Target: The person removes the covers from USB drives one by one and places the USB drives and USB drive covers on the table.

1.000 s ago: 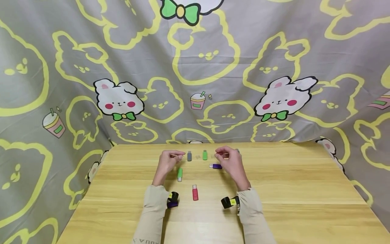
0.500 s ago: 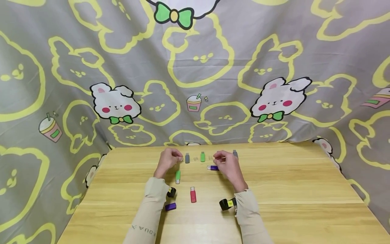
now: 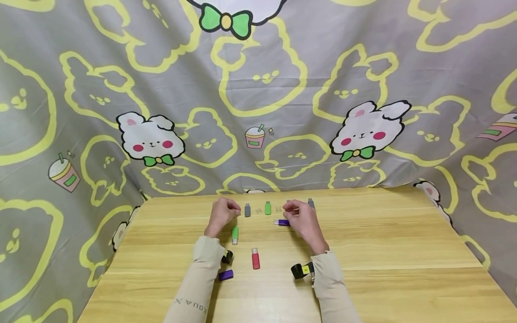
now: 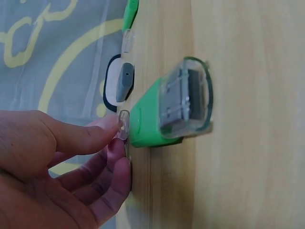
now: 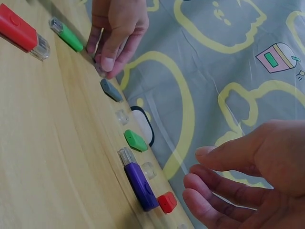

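My left hand (image 3: 222,216) is at the back left of the table, its thumb and fingers pinching a small clear cap (image 4: 124,123) beside the grey USB stick (image 3: 247,210). Close by lies a green USB stick (image 3: 235,235) with a clear cap over its plug. My right hand (image 3: 303,220) hovers over the back right, fingers loosely bent and holding nothing. Below it are a purple USB stick (image 5: 139,186) and a red USB stick (image 5: 167,202), which the hand hides in the head view. Another green USB stick (image 3: 268,208) lies in the back row.
Clear caps (image 3: 259,211) sit between the back-row sticks. Another grey stick (image 3: 311,202) is beyond my right hand. Nearer me are a red USB stick (image 3: 255,259) and a purple one (image 3: 226,275). A patterned curtain (image 3: 266,157) hangs behind the wooden table (image 3: 387,251).
My left fingers have gone from stretched out to drawn in and lower beside the grey stick. My right hand stays nearly in place. The head view has shifted slightly.
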`<state>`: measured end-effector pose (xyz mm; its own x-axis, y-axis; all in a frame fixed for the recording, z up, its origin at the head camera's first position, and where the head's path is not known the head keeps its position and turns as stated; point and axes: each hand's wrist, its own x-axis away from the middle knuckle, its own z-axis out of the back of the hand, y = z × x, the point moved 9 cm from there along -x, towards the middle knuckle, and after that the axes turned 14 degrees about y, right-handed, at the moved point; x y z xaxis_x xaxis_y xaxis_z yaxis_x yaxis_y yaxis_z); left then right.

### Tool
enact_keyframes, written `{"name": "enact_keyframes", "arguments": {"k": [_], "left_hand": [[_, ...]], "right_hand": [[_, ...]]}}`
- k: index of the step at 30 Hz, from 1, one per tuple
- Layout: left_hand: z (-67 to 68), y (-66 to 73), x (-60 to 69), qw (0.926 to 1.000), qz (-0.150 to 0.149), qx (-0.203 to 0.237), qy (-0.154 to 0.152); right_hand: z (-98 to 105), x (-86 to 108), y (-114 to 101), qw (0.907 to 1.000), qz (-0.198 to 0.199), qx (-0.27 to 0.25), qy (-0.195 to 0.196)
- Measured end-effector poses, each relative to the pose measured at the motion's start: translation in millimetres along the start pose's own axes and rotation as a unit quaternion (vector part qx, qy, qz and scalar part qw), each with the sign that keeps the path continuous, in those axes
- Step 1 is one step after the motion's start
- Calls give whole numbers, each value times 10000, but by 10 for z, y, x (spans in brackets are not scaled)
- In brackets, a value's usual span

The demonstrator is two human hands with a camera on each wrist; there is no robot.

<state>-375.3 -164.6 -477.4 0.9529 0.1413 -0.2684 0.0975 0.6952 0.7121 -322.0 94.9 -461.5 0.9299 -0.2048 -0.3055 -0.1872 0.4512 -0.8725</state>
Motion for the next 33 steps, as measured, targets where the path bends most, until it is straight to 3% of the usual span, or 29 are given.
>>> {"name": "enact_keyframes", "arguments": {"k": [5,11,16,20,28,33], "left_hand": [[30,-47,12,9998,123,132,-29],[198,-19,111,9974,317,624,183],[299,73,250,9890,458,1374,301],[347,109,319,9835,599,1650,442],[385,242,398,9758,527,2086,383],[354,316,450,9761,379,2127,232]], "right_hand": [[-5,7,-2,10000,-21,-3,-9],[-4,7,15,9999,-13,137,13],[-23,13,1,9990,156,423,-61],[-70,42,-9,9962,355,763,-202],[-168,92,-62,9892,849,1185,-153],[-214,154,-70,9848,961,1441,-135]]}}
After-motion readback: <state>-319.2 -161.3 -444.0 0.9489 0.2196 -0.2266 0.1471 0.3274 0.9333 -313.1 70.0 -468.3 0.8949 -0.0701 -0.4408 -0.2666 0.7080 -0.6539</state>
